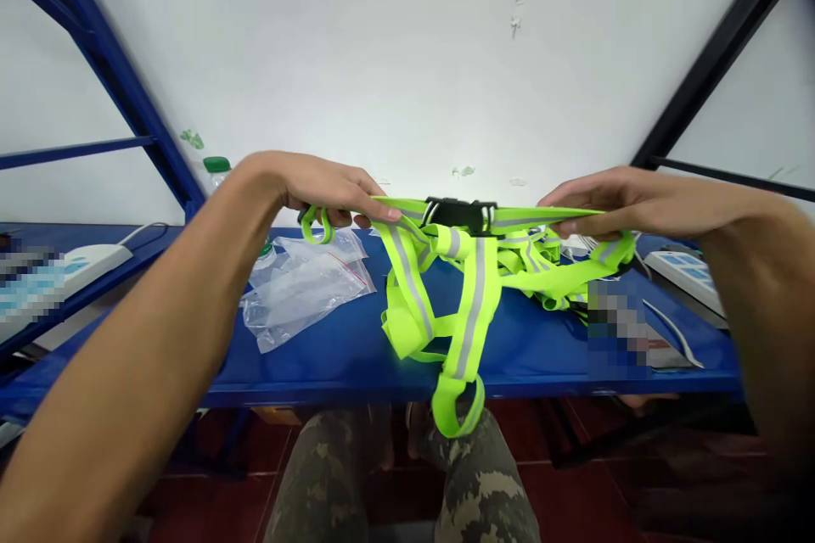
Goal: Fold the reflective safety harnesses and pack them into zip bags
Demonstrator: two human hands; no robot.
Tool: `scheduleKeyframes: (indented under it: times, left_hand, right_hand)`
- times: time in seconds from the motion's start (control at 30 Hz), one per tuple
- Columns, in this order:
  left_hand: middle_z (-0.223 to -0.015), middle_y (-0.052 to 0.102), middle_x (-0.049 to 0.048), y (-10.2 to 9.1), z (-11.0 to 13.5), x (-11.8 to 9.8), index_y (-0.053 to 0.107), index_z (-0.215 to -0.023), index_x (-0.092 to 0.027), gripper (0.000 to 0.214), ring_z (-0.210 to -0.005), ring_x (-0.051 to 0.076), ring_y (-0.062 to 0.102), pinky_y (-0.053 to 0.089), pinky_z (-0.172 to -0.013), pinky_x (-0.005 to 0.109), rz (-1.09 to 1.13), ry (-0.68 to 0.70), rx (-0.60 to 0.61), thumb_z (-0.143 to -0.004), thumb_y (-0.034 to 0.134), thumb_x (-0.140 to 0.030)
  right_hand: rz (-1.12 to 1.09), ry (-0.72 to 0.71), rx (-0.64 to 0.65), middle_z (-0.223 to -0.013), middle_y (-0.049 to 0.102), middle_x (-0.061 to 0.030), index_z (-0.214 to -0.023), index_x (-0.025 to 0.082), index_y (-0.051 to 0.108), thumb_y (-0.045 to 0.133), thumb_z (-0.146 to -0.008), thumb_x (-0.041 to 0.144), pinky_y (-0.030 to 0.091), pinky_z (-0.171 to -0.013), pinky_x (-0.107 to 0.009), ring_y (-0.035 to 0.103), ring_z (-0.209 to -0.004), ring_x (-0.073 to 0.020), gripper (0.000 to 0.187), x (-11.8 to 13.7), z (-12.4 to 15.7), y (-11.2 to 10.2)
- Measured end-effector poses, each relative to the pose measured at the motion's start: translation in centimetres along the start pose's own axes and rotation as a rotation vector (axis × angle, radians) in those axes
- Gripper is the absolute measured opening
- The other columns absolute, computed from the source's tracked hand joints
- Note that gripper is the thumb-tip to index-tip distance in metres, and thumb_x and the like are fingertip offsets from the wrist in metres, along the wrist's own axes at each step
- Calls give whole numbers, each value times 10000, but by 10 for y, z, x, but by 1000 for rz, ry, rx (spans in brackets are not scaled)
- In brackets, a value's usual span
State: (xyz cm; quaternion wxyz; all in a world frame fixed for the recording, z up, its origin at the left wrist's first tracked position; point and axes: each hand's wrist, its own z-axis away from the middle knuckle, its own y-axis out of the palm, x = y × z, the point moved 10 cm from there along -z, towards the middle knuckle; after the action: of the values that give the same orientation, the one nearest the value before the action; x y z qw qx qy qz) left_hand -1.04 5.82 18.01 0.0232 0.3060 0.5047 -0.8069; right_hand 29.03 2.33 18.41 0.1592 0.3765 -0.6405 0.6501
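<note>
Both hands hold up a neon-yellow reflective harness (471, 305) with grey stripes, its belt stretched level between them. A black side-release buckle (459, 215) sits fastened midway along the belt. My left hand (344, 193) pinches the belt left of the buckle, and a small strap loop hangs below its fingers. My right hand (604, 202) grips the belt on the other side, fingers closed and partly hidden behind the strap. Loose straps dangle from the belt, ending in a loop past the table's front edge. More neon straps (541, 259) lie on the table behind.
Clear plastic bags (306, 288) lie on the blue table (293, 377) at left. A green-capped bottle (217, 165) stands by the wall. White power strips (95, 263) rest at left and right (684, 271). Blue and black frame posts rise at the sides.
</note>
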Motion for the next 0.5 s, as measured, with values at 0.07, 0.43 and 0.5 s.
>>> scheduleKeyframes:
  times: [0.07, 0.43, 0.5]
  left_hand:
    - [-614, 481, 46, -9, -11, 9, 693, -771, -171, 443, -620, 174, 507, 393, -580, 297, -45, -29, -19, -677, 732, -603]
    - [-885, 596, 33, -156, 26, -87, 635, -1127, -62, 593, -890, 144, 596, 404, -868, 356, -427, 320, -1165, -954, 334, -543]
    - [-995, 662, 40, -131, 35, -85, 646, -1145, -139, 485, -910, 144, 559, 410, -931, 360, -542, 395, -1163, -962, 383, -503]
  right_hand:
    - [47, 30, 94, -904, 723, -69, -909, 158, 749, 771, -725, 295, 500, -659, -289, 652, -782, -137, 230, -7, -10, -1]
    - [-423, -472, -1041, -728, 617, -24, -763, 137, 595, 577, -802, -31, 548, -738, -339, 642, -719, -112, 173, 65, -45, -150]
    - [-565, -464, -991, -678, 587, -10, -696, 157, 573, 590, -766, -81, 565, -731, -333, 620, -683, -112, 248, 48, -31, -132]
